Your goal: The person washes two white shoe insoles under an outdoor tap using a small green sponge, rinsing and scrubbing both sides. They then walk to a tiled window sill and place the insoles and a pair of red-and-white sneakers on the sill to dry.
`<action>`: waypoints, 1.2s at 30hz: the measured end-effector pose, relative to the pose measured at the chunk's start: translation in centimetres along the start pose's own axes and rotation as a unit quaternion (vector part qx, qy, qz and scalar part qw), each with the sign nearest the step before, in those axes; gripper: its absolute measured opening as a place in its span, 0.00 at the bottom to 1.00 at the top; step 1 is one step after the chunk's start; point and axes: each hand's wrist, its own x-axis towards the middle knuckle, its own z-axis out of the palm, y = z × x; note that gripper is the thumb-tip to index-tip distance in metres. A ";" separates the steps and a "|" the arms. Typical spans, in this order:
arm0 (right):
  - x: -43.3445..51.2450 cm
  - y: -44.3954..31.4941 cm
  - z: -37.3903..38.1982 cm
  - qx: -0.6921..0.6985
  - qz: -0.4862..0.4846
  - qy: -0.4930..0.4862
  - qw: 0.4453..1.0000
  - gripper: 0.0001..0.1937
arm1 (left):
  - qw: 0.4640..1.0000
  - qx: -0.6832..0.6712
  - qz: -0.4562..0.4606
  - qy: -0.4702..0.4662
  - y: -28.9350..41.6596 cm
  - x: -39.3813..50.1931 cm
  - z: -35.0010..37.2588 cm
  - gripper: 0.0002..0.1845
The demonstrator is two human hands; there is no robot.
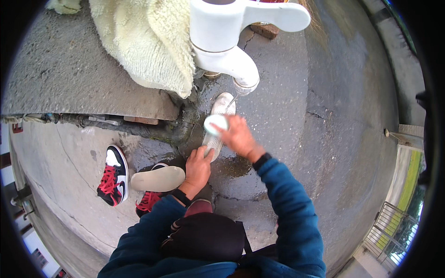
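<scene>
A perforated white shoe insole [219, 104] lies on wet concrete under a white tap [226, 45], and a thin stream of water falls on its upper end. My left hand [198, 166] presses its fingers on the insole's lower end. My right hand [239, 135], slightly blurred, grips a pale oval object, perhaps a scrubbing brush [212, 125], against the middle of the insole. A second, beige insole [158, 179] rests across a black sneaker with red laces [148, 201], left of my left hand. The matching black, white and red sneaker [114, 175] stands farther left.
A cream fleecy cloth [149, 45] hangs over the concrete ledge [69, 76] at upper left. A brick [266, 30] lies behind the tap. Bricks show under the ledge. A metal gate [393, 226] stands far off at lower right.
</scene>
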 end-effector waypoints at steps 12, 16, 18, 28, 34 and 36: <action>2.5 5.1 -2.7 -0.035 0.237 0.135 0.962 0.22 | 1.000 -0.023 -0.010 0.000 -0.4 0.0 0.7 0.24; 4.9 6.4 -3.0 -0.053 0.276 0.033 0.959 0.27 | 1.000 -0.023 -0.010 0.003 -0.4 0.1 0.7 0.24; 6.2 7.2 -2.3 -0.045 0.305 0.055 0.950 0.36 | 1.000 -0.013 -0.004 0.005 -0.4 0.1 0.7 0.23; 6.7 11.2 -0.4 -0.124 0.283 0.061 0.949 0.36 | 1.000 -0.015 -0.007 0.009 -0.4 0.2 0.6 0.22; 3.0 9.9 -3.0 -0.133 0.304 -0.009 0.944 0.36 | 1.000 -0.016 -0.013 0.003 -0.3 0.1 0.8 0.23; 2.4 9.2 -3.3 -0.121 0.330 -0.002 0.936 0.36 | 1.000 -0.014 -0.012 0.001 -0.3 0.1 0.8 0.23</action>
